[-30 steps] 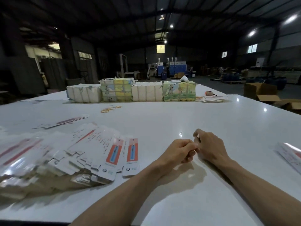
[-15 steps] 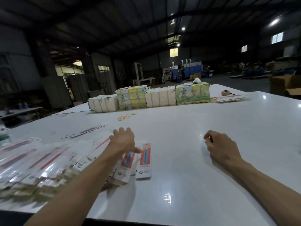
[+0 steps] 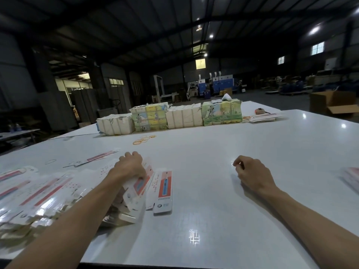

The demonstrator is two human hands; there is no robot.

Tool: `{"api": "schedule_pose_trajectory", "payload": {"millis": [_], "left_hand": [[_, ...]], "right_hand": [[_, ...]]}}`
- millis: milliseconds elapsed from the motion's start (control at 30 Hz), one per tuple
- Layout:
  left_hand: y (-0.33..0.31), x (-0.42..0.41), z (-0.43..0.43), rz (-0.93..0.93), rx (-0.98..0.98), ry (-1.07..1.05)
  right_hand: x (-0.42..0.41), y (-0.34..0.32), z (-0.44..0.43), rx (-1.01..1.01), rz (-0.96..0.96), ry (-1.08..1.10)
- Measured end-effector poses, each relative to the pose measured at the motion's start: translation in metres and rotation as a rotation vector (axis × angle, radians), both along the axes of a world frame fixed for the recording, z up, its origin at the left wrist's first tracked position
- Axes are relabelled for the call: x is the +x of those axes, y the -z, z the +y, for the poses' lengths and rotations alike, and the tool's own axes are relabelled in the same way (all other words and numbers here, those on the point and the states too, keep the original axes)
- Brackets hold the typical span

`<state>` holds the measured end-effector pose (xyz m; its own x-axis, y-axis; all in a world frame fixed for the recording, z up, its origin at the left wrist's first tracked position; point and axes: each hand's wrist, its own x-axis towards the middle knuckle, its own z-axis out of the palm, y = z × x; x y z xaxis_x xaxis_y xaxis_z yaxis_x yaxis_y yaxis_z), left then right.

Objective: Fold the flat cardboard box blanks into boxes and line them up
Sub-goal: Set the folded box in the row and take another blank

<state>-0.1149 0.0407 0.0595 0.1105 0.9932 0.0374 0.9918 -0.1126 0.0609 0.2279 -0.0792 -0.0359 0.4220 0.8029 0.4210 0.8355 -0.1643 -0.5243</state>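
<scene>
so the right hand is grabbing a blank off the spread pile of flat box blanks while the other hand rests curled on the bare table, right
Not quite: the head view shows the left hand grabbing a blank from the pile of flat box blanks. The right hand is the one resting curled on the bare white table.

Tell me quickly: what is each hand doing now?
Left hand: fingers closed on a flat box blank from the pile.
Right hand: loosely curled on the table; contents cannot be told.

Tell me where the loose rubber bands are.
Head view, centre-left: the rubber bands lie on the white table, just before the row of bundled stacks.
</scene>
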Motion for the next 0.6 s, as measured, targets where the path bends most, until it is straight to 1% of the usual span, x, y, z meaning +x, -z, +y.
{"api": "schedule_pose_trajectory", "payload": {"millis": [100,233,300,367,400,467,533,600], "left_hand": [[-0.002,0.002,0.005,-0.042,-0.006,0.051],[-0.009,0.000,0.006,-0.055,0.110,0.038],[-0.017,0.000,0.003,-0.098,0.182,0.046],[-0.026,0.002,-0.003,-0.193,0.222,0.084],[-0.030,0.004,-0.006,-0.273,0.205,0.122],[-0.033,0.013,-0.011,-0.489,0.088,0.229],[-0.030,0.028,-0.018,-0.701,-0.087,0.306],[-0.018,0.049,-0.023,-0.850,-0.269,0.347]], "right_hand": [[0.000,0.000,0.000,0.000,0.009,-0.011],[0.000,0.000,0.001,0.008,0.009,-0.026],[0.000,0.001,0.002,0.013,0.003,-0.034],[0.000,0.001,0.003,0.017,-0.003,-0.043],[0.000,0.001,0.004,0.024,-0.001,-0.046],[0.000,0.002,0.005,0.042,0.003,-0.050],[0.000,0.002,0.006,0.048,0.017,-0.053],[0.000,0.002,0.006,0.089,0.054,-0.068]]}}
